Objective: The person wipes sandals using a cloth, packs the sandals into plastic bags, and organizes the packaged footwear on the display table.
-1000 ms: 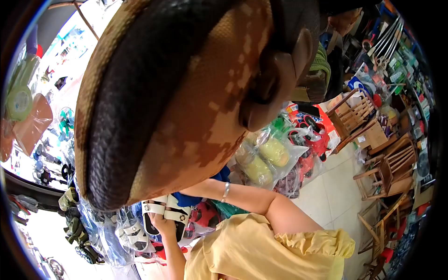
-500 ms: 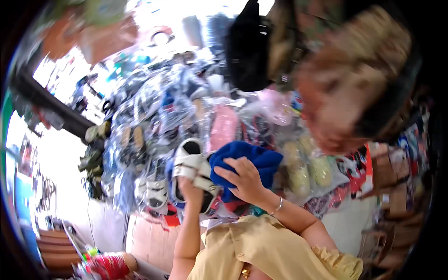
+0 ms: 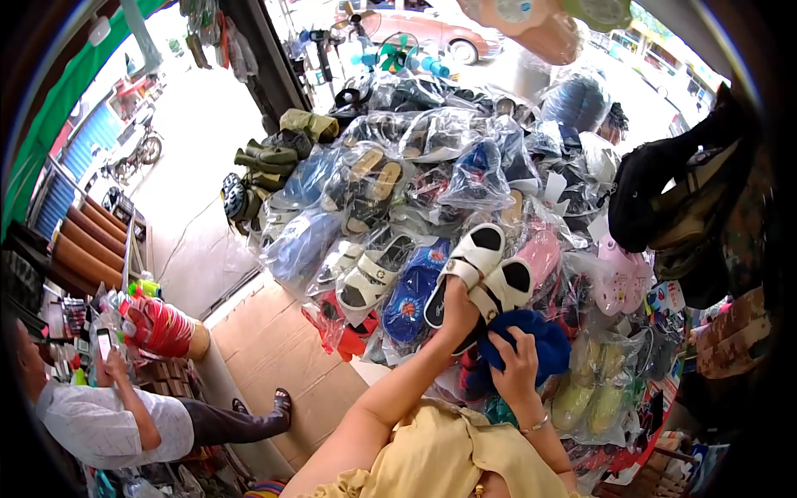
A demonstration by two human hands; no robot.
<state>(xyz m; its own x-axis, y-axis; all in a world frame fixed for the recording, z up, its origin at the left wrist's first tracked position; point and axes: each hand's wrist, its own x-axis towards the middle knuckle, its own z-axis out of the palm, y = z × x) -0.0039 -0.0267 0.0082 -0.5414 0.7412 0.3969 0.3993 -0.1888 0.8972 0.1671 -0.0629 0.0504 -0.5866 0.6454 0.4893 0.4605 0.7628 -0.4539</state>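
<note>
My left hand (image 3: 459, 313) is closed on the pair of white sandals (image 3: 471, 254), which have black insoles, near the front of the heap of bagged footwear. To its right, my right hand (image 3: 516, 365) has its fingers wrapped over a bunched blue cloth (image 3: 544, 342) and presses it against the lower part of the right sandal. Blue slippers (image 3: 411, 295) in plastic lie just left of the sandals, and pink slippers (image 3: 540, 253) lie to the right.
At the lower left a person (image 3: 108, 419) in a light shirt holds a phone (image 3: 104, 343). Dark bags (image 3: 681, 207) hang at the right. Bagged yellow slippers (image 3: 588, 390) lie at the lower right. Flattened cardboard (image 3: 274, 357) covers the floor.
The view has swung left, bringing the person with the phone in. The camouflage item that filled much of the view is now at the right edge. The blue cloth is against the sandals.
</note>
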